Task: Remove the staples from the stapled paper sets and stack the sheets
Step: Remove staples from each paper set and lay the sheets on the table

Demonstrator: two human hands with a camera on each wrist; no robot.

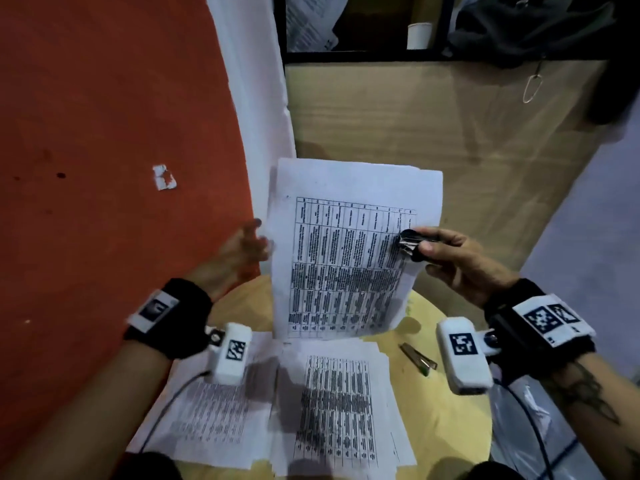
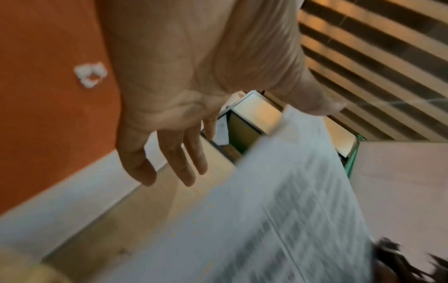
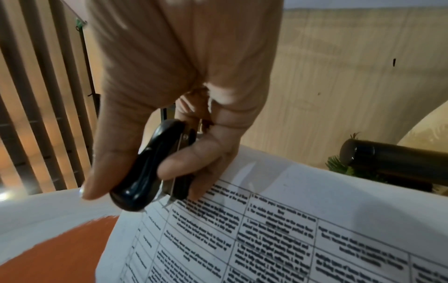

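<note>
A stapled paper set (image 1: 346, 258) printed with a table stands upright above the round table. My right hand (image 1: 424, 241) grips a black staple remover (image 1: 410, 242) between thumb and fingers at the set's right edge. In the right wrist view the staple remover (image 3: 145, 172) sits against the paper set (image 3: 290, 229), with a fingertip touching the sheet. My left hand (image 1: 247, 244) is blurred beside the set's left edge. The left wrist view shows the left hand (image 2: 174, 162) with straight, spread fingers next to the paper set (image 2: 278, 210), holding nothing. Two stacks of sheets (image 1: 214, 410) (image 1: 343, 403) lie below.
The round wooden table (image 1: 443, 427) carries a small metal piece (image 1: 417, 358) at its right. A clear plastic bag (image 1: 519, 427) lies to the right. A wooden cabinet (image 1: 415, 126) stands behind, and orange floor (image 1: 104, 168) spreads to the left.
</note>
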